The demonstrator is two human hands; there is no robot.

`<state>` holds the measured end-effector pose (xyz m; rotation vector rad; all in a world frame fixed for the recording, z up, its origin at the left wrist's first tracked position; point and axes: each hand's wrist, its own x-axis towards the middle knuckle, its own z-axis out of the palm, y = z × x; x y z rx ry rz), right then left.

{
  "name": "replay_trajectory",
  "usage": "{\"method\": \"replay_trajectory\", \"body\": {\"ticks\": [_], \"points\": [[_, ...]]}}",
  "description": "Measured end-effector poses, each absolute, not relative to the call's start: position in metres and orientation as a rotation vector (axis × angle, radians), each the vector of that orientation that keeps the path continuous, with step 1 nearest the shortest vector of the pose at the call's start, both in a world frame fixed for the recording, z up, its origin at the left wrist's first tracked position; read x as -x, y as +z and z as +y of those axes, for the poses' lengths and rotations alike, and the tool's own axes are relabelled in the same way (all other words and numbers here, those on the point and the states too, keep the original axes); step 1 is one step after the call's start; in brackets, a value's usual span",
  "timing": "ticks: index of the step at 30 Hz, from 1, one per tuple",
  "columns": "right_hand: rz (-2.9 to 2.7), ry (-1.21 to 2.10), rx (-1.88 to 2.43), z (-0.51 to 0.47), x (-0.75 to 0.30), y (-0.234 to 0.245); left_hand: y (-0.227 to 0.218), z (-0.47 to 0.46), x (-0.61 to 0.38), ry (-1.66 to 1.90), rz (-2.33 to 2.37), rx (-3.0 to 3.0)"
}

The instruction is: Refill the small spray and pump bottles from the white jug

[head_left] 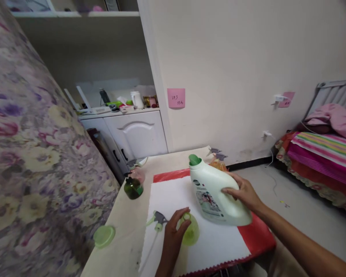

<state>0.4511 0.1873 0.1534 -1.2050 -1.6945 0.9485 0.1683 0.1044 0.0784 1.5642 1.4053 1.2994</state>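
My right hand [243, 193] grips the side of a big white detergent jug [216, 194] with a green spout, which leans to the left over the white cloth [173, 200]. My left hand [173, 234] is closed round the neck of a small yellow-green spray bottle [192, 231] standing on the cloth just below the jug's spout. A detached grey and green spray head [158, 220] with its tube lies on the cloth left of that hand.
A green cap [104, 236] lies on the beige table at the left. A dark green bottle [133, 187] and a pinkish one stand beyond it, an orange spray bottle [218, 163] behind the jug. Floral fabric fills the left; a bed [320, 157] stands at the right.
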Motion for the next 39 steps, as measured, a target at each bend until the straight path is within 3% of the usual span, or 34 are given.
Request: {"method": "replay_trajectory", "body": {"ticks": [12,30,39], "points": [[-1.521,0.839,1.133,0.234,-0.357,0.077,0.069,0.103,-0.164,1.276,1.510,-1.615],[-1.320,0.790,1.121,0.177,-0.394,0.024,0.031,0.094,-0.169,1.376,1.624,-1.470],[-1.460,1.171,1.064,0.118,-0.392,0.002,0.027,0.070,-0.166,1.354,1.566,-1.288]]}}
